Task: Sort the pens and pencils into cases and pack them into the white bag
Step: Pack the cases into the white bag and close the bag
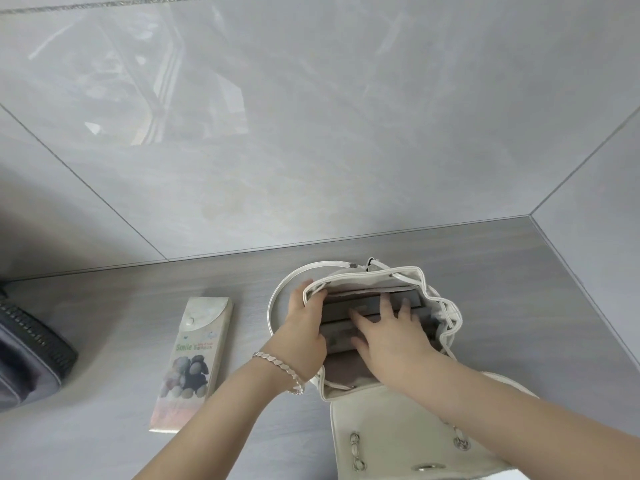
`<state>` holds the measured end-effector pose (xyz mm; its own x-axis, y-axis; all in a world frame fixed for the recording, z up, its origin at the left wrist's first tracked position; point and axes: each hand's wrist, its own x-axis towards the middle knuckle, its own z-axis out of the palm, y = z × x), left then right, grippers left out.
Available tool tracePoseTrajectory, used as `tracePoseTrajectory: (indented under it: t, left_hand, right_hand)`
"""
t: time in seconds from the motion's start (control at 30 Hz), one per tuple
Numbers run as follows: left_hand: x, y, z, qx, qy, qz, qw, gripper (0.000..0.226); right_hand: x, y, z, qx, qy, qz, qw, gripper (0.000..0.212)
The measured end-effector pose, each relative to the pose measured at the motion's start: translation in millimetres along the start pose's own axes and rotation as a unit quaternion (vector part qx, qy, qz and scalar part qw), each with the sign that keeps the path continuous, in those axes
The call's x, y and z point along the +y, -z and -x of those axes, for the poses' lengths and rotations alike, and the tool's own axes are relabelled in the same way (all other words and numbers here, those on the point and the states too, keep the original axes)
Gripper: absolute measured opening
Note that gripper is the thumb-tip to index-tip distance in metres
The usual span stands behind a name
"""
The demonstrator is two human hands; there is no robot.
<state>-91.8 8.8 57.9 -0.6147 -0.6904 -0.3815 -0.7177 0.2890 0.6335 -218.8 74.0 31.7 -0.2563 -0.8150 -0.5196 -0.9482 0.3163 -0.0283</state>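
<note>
- Cases [360,301], dark grey, are lying inside the open white bag [398,427] on the desk [519,289].
- Right hand [391,334] is pressing on them, fingers spread straight.
- Left hand [304,327] is gripping the bag's left rim.
- Printed case [194,358] is lying just left of the hands, untouched.

the word "smile" stands in green letters on the flat pencil case [194,355], well left of the fingers [307,287] of the left hand [304,327]; the small print beside it is too blurred to read.
</note>
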Motion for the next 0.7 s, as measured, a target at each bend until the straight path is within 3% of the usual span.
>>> tracePoseTrajectory:
  t: [0.23, 0.33, 0.4, 0.47, 0.5, 0.53, 0.57, 0.63, 0.7]
  left_hand:
    - [-7, -9, -3, 0.036, -0.025, -0.013, 0.999, 0.072]
    - [-10, 0, -6, 0.026, -0.050, 0.057, 0.997, 0.068]
    - [-17, 12, 0, 0.022, -0.060, 0.223, 0.973, 0.055]
    - [-37, 18, 7, 0.102, -0.030, 0.352, 0.930, 0.039]
    - [-54, 17, 8, 0.171, 0.007, 0.333, 0.927, 0.037]
    - [-73, 16, 8, 0.221, 0.072, 0.238, 0.943, 0.039]
    - [-92, 12, 9, 0.226, 0.161, 0.102, 0.955, 0.049]
    - [-129, 3, 15, 0.168, 0.319, -0.107, 0.927, 0.083]
    - [-150, -2, 23, 0.145, 0.384, -0.126, 0.903, 0.092]
  right_hand:
    - [1, 19, -16, 0.022, 0.018, 0.041, 0.999, 0.038]
    - [8, 18, -13, -0.010, 0.038, 0.048, 0.998, 0.042]
    - [14, 17, -2, -0.004, 0.052, -0.053, 0.997, 0.045]
    - [22, 20, 13, 0.055, 0.080, -0.233, 0.968, 0.041]
    - [26, 22, 20, 0.095, 0.090, -0.286, 0.949, 0.037]
    - [31, 24, 25, 0.131, 0.088, -0.314, 0.936, 0.034]
    - [36, 27, 28, 0.157, 0.077, -0.334, 0.926, 0.032]
    - [45, 27, 29, 0.164, 0.048, -0.372, 0.912, 0.032]
    - [49, 28, 28, 0.142, 0.033, -0.419, 0.896, 0.031]
